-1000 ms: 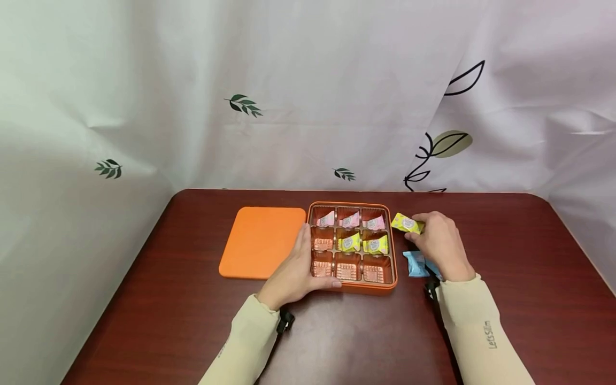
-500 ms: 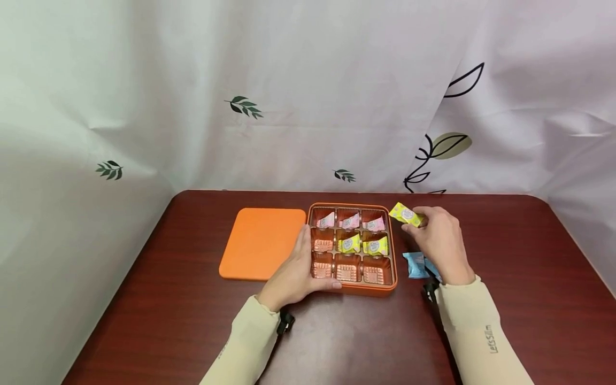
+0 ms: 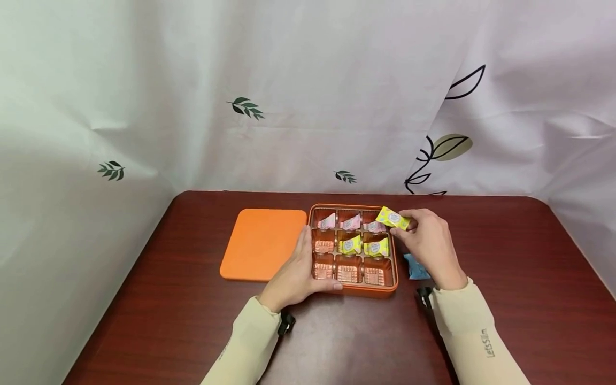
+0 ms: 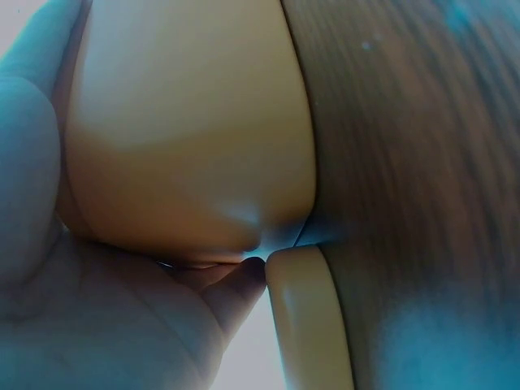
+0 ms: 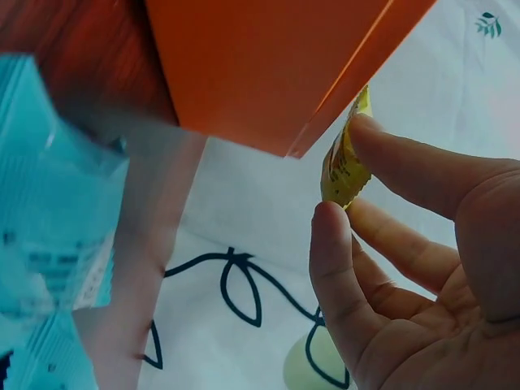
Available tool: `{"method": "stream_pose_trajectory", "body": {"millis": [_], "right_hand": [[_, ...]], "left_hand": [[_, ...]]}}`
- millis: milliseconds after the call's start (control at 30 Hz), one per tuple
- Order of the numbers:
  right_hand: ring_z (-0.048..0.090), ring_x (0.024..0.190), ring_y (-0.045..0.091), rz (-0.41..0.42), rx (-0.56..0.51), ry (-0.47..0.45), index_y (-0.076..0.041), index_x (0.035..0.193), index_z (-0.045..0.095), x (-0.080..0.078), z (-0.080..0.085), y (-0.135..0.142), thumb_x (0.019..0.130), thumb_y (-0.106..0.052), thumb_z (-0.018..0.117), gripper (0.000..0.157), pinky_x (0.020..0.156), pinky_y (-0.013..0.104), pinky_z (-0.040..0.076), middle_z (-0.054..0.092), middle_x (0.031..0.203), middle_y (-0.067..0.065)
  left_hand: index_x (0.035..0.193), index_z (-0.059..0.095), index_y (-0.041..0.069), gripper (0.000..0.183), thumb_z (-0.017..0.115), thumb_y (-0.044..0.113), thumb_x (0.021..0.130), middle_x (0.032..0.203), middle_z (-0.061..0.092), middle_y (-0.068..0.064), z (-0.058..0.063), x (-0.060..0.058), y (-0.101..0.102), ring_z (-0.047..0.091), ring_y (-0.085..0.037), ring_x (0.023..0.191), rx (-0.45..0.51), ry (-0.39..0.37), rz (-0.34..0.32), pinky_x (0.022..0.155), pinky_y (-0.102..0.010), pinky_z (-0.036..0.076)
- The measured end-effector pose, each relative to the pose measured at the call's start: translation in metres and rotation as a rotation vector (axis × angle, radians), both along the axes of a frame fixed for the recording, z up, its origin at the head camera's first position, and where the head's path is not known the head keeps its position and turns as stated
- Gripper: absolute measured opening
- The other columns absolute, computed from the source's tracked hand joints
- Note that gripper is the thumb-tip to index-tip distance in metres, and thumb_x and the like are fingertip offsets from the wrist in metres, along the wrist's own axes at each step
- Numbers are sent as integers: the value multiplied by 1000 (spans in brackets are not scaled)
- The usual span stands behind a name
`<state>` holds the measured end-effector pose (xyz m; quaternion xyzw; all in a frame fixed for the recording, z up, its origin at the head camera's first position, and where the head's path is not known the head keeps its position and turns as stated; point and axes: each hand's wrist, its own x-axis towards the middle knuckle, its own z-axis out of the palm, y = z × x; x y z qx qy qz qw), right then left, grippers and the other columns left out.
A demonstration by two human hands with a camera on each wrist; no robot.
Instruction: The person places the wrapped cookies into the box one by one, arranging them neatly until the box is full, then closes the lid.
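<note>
An orange box [image 3: 368,291] stands on the table, its copper-coloured insert split into several compartments. Pink-wrapped candies [image 3: 351,222] lie in the far row, and two yellow-wrapped candies [image 3: 376,247] in the middle row. My left hand [image 3: 291,275] rests against the box's near left corner, fingers straight along the left side and thumb along the front. The box's outer wall [image 4: 191,122] fills much of the left wrist view. Between thumb and fingers, my right hand [image 3: 430,243] pinches another yellow-wrapped candy [image 3: 393,218] above the box's far right corner.
Left of the box lies a flat orange lid [image 3: 264,243]. Blue-wrapped candies [image 5: 53,195] lie on the table right of the box, partly hidden in the head view by my right hand. A pale patterned curtain [image 3: 289,107] hangs behind the table.
My right hand has lifted the yellow-wrapped candy and carried it left, from beside the box to over its far right corner. My left hand stays in place.
</note>
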<state>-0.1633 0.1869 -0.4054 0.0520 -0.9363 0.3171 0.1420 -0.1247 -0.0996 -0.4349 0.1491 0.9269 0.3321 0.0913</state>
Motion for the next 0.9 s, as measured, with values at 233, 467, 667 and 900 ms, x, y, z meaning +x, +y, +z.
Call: {"method": "stream_pose_trajectory", "body": {"millis": [233, 467, 667, 900], "right_hand": [[61, 75, 25, 17, 9, 4, 0, 115, 73, 4, 6, -10, 83, -14, 83, 37, 63, 39, 47, 65, 101, 17], [59, 75, 24, 32, 23, -5, -1, 115, 73, 10, 10, -22, 83, -14, 84, 35, 64, 39, 44, 64, 93, 13], [60, 71, 21, 72, 0, 14, 0, 114, 73, 13, 9, -30, 82, -11, 84, 35, 62, 38, 47, 64, 92, 13], [52, 68, 20, 111, 12, 36, 0, 114, 73, 15, 9, -40, 81, -8, 84, 36, 60, 35, 42, 62, 91, 11]], "left_hand": [[159, -9, 1, 138, 78, 67, 75, 168, -8, -16, 1, 0, 0, 2, -21, 153, 6, 3, 0, 119, -41, 23], [159, -10, 2, 138, 77, 69, 75, 168, -10, -15, 0, -1, 1, 0, -20, 153, 0, -4, -7, 120, -41, 22], [159, -10, 2, 137, 78, 66, 76, 168, -10, -15, 0, -2, 2, 0, -21, 153, 7, -2, -11, 120, -41, 22], [159, -11, 3, 137, 76, 68, 76, 168, -11, -15, 0, -1, 1, 0, -21, 153, -1, -13, -6, 120, -42, 22]]}}
